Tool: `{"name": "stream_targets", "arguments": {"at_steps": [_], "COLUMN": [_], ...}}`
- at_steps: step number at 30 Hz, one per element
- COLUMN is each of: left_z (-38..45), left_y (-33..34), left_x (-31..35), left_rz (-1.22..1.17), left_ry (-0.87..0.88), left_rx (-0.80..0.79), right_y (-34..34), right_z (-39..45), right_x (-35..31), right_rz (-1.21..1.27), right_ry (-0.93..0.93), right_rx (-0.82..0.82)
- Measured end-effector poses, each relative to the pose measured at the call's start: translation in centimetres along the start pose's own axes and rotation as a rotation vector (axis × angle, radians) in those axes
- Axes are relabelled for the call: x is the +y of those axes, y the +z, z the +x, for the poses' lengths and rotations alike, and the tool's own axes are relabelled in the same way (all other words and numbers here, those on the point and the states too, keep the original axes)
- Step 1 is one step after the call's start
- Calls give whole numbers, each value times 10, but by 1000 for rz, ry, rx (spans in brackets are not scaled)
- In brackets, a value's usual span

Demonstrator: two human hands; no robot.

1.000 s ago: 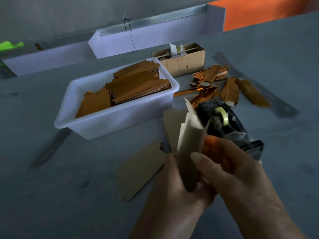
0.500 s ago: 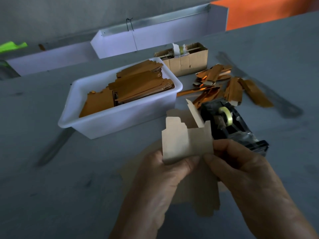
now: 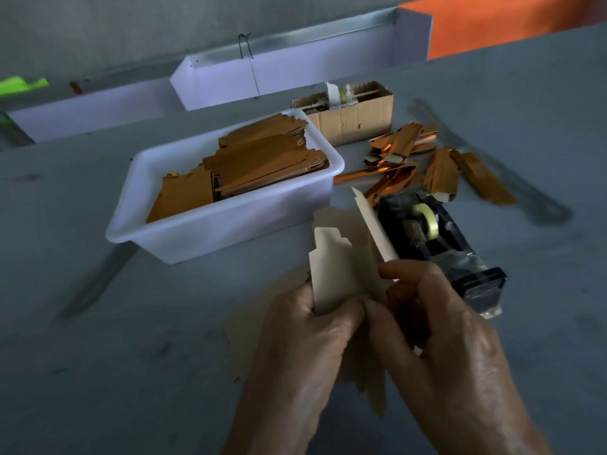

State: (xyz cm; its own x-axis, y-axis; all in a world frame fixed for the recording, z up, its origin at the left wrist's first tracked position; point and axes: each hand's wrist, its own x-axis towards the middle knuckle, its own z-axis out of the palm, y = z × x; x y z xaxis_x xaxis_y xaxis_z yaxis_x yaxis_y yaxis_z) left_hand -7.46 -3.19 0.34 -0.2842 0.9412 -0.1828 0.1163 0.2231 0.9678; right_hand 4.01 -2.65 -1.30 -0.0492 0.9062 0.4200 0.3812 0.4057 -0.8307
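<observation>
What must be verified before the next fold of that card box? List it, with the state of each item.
1. Left hand grips the card box at its lower left edge: ok.
2. Right hand pinches its right panel: ok.
3. Top flaps stand free, untucked: ok.
4. Tape dispenser close behind the box, roll fitted: ok.
5. Tape end ready at the cutter: cannot tell.
6. Bottom end of the box closed: cannot tell, the hands hide it.
</observation>
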Motion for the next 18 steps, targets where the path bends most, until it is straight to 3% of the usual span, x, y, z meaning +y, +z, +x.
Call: {"name": "stream_targets", "arguments": {"at_steps": [4, 11, 13, 18], "left_z": [-3, -1, -1, 4], "left_y": [-5, -20, -20, -15], "left_x": [6, 10, 8, 7], "left_rz": [-39, -183, -238, -325], "left_ry": [-7, -33, -47, -56], "left_rx": [-102, -337, -332, -247], "right_y": [-2, 3, 4, 5], "right_z": [-3, -6, -8, -16], "right_x": [-6, -8, -7, -6], "right_rz": [-47, -219, -242, 296], "right_ry": [-119, -134, -150, 249], "right_rx": [-60, -108, -89, -53]}}
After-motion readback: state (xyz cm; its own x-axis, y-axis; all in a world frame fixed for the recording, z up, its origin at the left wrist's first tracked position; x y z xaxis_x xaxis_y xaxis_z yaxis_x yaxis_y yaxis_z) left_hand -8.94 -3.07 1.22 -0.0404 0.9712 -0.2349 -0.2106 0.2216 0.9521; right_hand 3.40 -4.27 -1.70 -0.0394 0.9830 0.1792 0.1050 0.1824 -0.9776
